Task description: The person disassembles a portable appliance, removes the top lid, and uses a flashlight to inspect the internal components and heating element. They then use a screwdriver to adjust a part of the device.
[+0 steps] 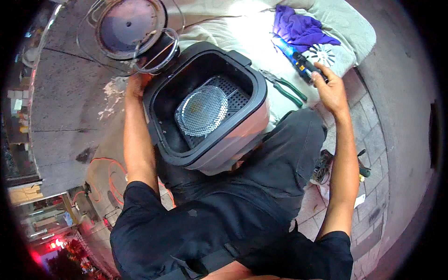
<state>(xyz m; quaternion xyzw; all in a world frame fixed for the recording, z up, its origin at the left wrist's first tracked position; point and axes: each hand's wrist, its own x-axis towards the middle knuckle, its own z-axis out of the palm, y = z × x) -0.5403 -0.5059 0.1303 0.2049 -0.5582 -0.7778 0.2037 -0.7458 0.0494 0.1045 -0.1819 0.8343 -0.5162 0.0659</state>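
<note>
Head view: right hand (pixel 332 91) gripping a black-and-blue handheld tool (pixel 302 65), fingers closing around its rear end. Left hand (pixel 136 85) lying just beside a squarish tub (pixel 258 86). Tub: resting against the person's lap, showing black lining, rounded corners, greyish outer wall; round perforated metal disc (pixel 203 109) lying inside. Left fingers hiding behind the tub's edge, grip impossible to tell; glare blurring the tool's tip. Forearms pointing forward, spreading either side of the tub.

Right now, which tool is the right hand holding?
The blue-and-black tool, in the right hand; the green-handled pliers lie untouched on the pale cushion.
</note>
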